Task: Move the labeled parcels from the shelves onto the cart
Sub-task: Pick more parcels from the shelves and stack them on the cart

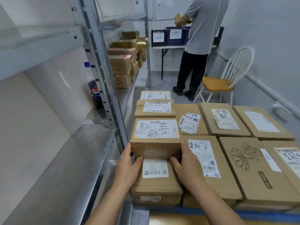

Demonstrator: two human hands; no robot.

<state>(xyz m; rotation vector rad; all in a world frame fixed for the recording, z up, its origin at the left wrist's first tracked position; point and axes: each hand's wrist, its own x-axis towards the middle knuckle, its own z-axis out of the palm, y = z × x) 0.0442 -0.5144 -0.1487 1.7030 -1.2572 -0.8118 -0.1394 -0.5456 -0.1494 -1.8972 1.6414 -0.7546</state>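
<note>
A brown cardboard parcel (156, 138) with a white label marked 2934 sits in the cart's left column, on top of other boxes. My left hand (128, 163) grips its left side and my right hand (185, 159) grips its right side, thumbs on the near face. Below it lies a parcel (155, 181) with a small white label. Several flat labeled parcels (224, 119) cover the cart (211, 210), whose blue edge shows at the front. More brown parcels (121, 62) are stacked on the far part of the metal shelf (68, 159).
A steel shelf upright (103, 65) stands just left of the cart. A Pepsi bottle (95, 93) stands on the shelf. Ahead, a person (199, 46) works at a table with blue crates (175, 35). A white chair (227, 78) stands at right.
</note>
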